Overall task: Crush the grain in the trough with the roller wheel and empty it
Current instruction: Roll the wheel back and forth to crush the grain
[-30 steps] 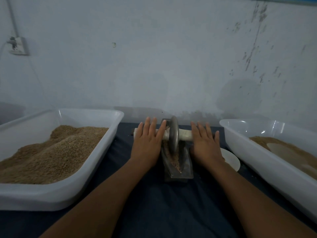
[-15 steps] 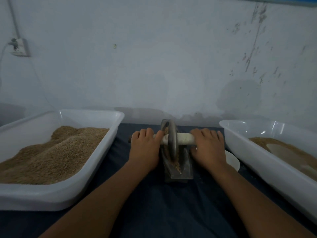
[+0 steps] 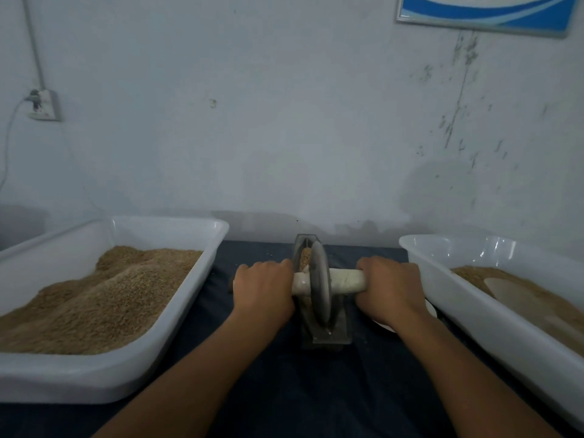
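A narrow metal trough (image 3: 343, 325) stands lengthwise in the middle of the dark cloth. A grey roller wheel (image 3: 319, 286) sits upright in it, near its front half, on a white axle handle (image 3: 346, 281). My left hand (image 3: 264, 290) grips the left end of the handle with curled fingers. My right hand (image 3: 390, 287) grips the right end the same way. Brown grain (image 3: 304, 259) lies piled in the far end of the trough behind the wheel.
A white tub (image 3: 186, 289) heaped with brown grain stands at the left. Another white tub (image 3: 467, 298) at the right holds grain and a pale scoop (image 3: 508, 290). A small white dish (image 3: 431, 309) peeks out behind my right wrist. The wall is close behind.
My fingers went from lying flat over the handle to curling round it. The wheel rolled toward me along the trough, leaving grain at the far end. The camera tilted up.
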`<state>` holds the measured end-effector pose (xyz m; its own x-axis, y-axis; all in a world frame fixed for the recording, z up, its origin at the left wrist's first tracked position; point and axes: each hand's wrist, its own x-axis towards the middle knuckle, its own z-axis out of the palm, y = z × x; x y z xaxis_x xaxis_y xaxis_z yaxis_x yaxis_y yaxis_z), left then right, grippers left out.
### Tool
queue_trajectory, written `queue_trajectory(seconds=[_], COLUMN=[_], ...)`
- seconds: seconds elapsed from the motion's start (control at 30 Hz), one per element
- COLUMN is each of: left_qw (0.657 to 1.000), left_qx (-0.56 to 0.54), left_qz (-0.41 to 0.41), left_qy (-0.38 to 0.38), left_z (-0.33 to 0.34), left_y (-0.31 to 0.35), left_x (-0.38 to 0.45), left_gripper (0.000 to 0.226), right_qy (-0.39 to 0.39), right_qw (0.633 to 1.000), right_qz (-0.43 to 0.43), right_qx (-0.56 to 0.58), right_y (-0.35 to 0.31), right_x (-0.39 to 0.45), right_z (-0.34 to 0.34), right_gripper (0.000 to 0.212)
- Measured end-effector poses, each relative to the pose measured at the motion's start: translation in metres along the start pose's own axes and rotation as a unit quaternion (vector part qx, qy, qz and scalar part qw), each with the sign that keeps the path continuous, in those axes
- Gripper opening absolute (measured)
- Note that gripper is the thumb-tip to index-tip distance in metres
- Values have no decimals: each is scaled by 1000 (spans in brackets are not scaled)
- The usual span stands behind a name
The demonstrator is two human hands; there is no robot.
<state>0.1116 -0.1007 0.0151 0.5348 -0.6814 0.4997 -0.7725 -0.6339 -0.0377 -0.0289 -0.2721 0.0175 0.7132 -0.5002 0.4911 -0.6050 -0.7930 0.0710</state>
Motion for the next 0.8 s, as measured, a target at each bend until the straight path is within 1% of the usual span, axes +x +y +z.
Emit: queue_trajectory(seconds=[0.13,0.23,0.4,0.47,0.63,0.7,0.8], left_qw=[1000,1000,1000,999,999,999,999], left_qx=[-14,-17,4,0,-24,-19,2], left_qz=[-12,-15,25,36,36,37,43], left_qy=[7,-2,-3,-10,-10,5,30], left_z=[-3,-7,-4,0,15,20,25], left_y=[-1,-1,-2,-4,-11,-11,-9], left_x=[-2,-1,2,3,7,10,16], left_gripper=[31,33,34,36,36,34,30], right_qy=[-14,-29,-56,-30,95,111,105], right_qw=[1000,999,998,1000,995,993,994], right_qz=[-3,-4,9,-5,-32,-32,-23], right_qx=[-12,-15,5,2,3,7,9], right_y=[1,2,5,3,-5,-6,-6], right_x=[-1,0,1,0,-3,-1,4], right_z=[-5,-7,-5,-2,9,15,21], right_gripper=[27,25,20,21,33,38,38])
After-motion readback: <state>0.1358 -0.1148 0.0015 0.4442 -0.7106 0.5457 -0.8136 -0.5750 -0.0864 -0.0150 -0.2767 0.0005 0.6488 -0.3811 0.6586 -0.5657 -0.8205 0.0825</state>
